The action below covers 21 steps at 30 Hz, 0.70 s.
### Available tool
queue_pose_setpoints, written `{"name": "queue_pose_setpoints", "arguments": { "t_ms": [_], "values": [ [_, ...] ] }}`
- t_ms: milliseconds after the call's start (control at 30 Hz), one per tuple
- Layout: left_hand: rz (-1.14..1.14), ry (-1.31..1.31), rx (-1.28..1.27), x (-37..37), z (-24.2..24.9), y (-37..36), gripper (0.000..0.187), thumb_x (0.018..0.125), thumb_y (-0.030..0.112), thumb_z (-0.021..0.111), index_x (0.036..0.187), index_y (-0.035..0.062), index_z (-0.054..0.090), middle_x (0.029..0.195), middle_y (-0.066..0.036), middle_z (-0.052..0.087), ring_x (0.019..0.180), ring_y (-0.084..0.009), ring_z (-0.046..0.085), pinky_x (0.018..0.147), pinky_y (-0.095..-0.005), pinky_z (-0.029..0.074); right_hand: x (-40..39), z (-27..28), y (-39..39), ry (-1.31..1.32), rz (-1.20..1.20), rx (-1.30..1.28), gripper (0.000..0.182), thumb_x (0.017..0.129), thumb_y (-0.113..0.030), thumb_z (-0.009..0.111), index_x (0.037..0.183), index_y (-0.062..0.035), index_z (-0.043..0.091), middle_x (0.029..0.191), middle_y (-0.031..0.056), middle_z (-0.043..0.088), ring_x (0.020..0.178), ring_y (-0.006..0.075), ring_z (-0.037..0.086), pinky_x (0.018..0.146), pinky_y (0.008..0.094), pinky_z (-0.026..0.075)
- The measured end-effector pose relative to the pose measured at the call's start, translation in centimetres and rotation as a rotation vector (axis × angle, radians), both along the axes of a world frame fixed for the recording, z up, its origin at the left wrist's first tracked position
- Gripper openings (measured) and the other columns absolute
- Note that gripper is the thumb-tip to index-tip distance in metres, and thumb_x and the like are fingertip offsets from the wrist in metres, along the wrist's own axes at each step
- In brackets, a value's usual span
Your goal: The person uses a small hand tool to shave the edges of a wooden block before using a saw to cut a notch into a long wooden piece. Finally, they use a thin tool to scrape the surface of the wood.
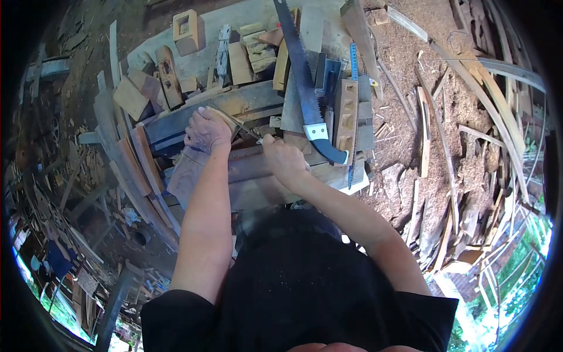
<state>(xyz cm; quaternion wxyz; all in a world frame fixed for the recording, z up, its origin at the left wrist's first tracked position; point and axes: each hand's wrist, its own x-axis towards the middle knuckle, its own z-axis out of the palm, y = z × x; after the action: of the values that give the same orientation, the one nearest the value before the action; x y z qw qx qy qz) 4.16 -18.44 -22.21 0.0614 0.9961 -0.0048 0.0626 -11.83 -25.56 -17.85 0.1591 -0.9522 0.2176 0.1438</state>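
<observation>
Whole place is a rough outdoor woodworking spot, ground (410, 64) buried in sawdust and shavings off to the right of the grip, bent strips and scrap planks (492, 111) piled further out that way. The worktop (176, 126) is just heavy weathered beams stacked up, cluttered beyond the hands with offcut blocks (240, 61) and a wooden plane body (169, 73). A big pruning-style saw (305, 82) lies just past the right hand, blade pointing away, with a blue ruler (353, 105) beside it. The left hand (206, 130) is closed over the far end of a thin curved wood strip (231, 120), pressing it onto the beam. The right hand (282, 159) is pinched tight around a slim tool (258, 141) right at the near end of that strip; can't tell from here whether it's a pencil or a small blade. My take: for this kind of marking or trimming, keep the strip pinned hard so it can't spring, and keep the left fingers clear of the tool's path. Short controlled strokes, since that strip looks flexy.
</observation>
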Motion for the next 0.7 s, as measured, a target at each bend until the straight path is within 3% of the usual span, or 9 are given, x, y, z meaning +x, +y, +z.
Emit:
{"name": "queue_pose_setpoints", "arguments": {
  "t_ms": [133, 233, 300, 367, 433, 533, 633, 667, 700],
  "values": [
    [-0.027, 0.057, 0.019, 0.1, -0.1, 0.2, 0.042, 0.095, 0.034, 0.034, 0.092, 0.0056, 0.064, 0.098, -0.014, 0.065, 0.092, -0.034, 0.057, 0.083, -0.0482, 0.033, 3.1, -2.4, 0.3, -0.179, -0.026, 0.093, 0.005, 0.084, -0.009, 0.052, 0.086, -0.0053, 0.048, 0.068, 0.0126, 0.065, 0.059, 0.0258, 0.068, 0.049, 0.0339, 0.055],
    [-0.024, 0.081, 0.041, -0.2, 0.0, 0.8, 0.043, 0.095, 0.035, 0.033, 0.093, 0.0053, 0.064, 0.099, -0.014, 0.065, 0.093, -0.0341, 0.057, 0.084, -0.0491, 0.033, 2.7, -2.6, 0.8, -0.147, -0.023, 0.014, 0.006, 0.084, -0.009, 0.052, 0.087, -0.0052, 0.048, 0.07, 0.0134, 0.065, 0.06, 0.0266, 0.068, 0.051, 0.0354, 0.056],
    [-0.027, 0.093, 0.039, 0.3, -0.1, 0.3, 0.044, 0.096, 0.035, 0.032, 0.093, 0.0052, 0.064, 0.1, -0.014, 0.065, 0.094, -0.0343, 0.057, 0.084, -0.0494, 0.033, 0.2, -1.3, -0.3, -0.16, -0.059, 0.164, 0.007, 0.086, -0.009, 0.052, 0.091, -0.0035, 0.051, 0.072, 0.0138, 0.065, 0.063, 0.0257, 0.069, 0.052, 0.0345, 0.056],
    [-0.003, 0.089, 0.013, 0.2, -0.2, 0.2, 0.044, 0.096, 0.035, 0.032, 0.094, 0.005, 0.064, 0.1, -0.015, 0.065, 0.094, -0.0343, 0.057, 0.085, -0.0498, 0.034, 0.0, -1.0, -0.6, -0.018, -0.024, 0.155, 0.007, 0.086, -0.009, 0.052, 0.09, -0.0041, 0.051, 0.072, 0.0138, 0.065, 0.065, 0.0269, 0.069, 0.055, 0.0351, 0.056],
    [-0.01, 0.077, 0.015, 0.3, -0.5, 0.3, 0.044, 0.096, 0.035, 0.032, 0.094, 0.005, 0.064, 0.1, -0.015, 0.065, 0.095, -0.0343, 0.057, 0.085, -0.05, 0.034, 1.8, -2.6, 0.0, -0.262, -0.06, 0.15, 0.008, 0.084, -0.009, 0.052, 0.089, -0.0056, 0.048, 0.07, 0.0123, 0.065, 0.061, 0.0268, 0.068, 0.05, 0.035, 0.055],
    [-0.027, 0.066, 0.024, 0.5, -0.9, 0.7, 0.044, 0.096, 0.035, 0.032, 0.094, 0.0049, 0.064, 0.1, -0.015, 0.065, 0.095, -0.0344, 0.057, 0.085, -0.0502, 0.034, 5.2, -3.7, 1.5, -0.204, -0.075, 0.04, 0.007, 0.084, -0.009, 0.052, 0.089, -0.0055, 0.048, 0.07, 0.012, 0.065, 0.061, 0.0258, 0.068, 0.051, 0.0346, 0.055],
    [-0.026, 0.073, 0.027, 0.6, -0.6, 0.3, 0.044, 0.096, 0.035, 0.031, 0.095, 0.0049, 0.064, 0.101, -0.014, 0.065, 0.096, -0.0343, 0.057, 0.086, -0.0503, 0.034, 0.5, -3.3, 0.1, -0.325, -0.056, 0.175, 0.006, 0.084, -0.009, 0.052, 0.088, -0.0061, 0.048, 0.069, 0.012, 0.065, 0.06, 0.0238, 0.068, 0.05, 0.0341, 0.054],
    [-0.005, 0.077, 0.034, 0.2, -0.5, 0.3, 0.044, 0.096, 0.035, 0.031, 0.096, 0.0049, 0.064, 0.102, -0.014, 0.065, 0.096, -0.0342, 0.057, 0.086, -0.0503, 0.034, -0.6, -1.1, -0.8, -0.105, -0.077, 0.262, 0.007, 0.086, -0.009, 0.051, 0.091, -0.0039, 0.05, 0.074, 0.0147, 0.067, 0.068, 0.0298, 0.069, 0.056, 0.0381, 0.056],
    [0.004, 0.082, 0.028, 0.3, -0.5, 0.2, 0.044, 0.096, 0.035, 0.031, 0.096, 0.0049, 0.064, 0.102, -0.014, 0.065, 0.096, -0.0342, 0.057, 0.086, -0.0503, 0.034, -0.5, -1.2, -0.9, -0.099, -0.068, 0.257, 0.007, 0.086, -0.009, 0.051, 0.091, -0.0039, 0.05, 0.074, 0.0147, 0.067, 0.068, 0.0298, 0.069, 0.056, 0.0381, 0.056]
  ]
}}
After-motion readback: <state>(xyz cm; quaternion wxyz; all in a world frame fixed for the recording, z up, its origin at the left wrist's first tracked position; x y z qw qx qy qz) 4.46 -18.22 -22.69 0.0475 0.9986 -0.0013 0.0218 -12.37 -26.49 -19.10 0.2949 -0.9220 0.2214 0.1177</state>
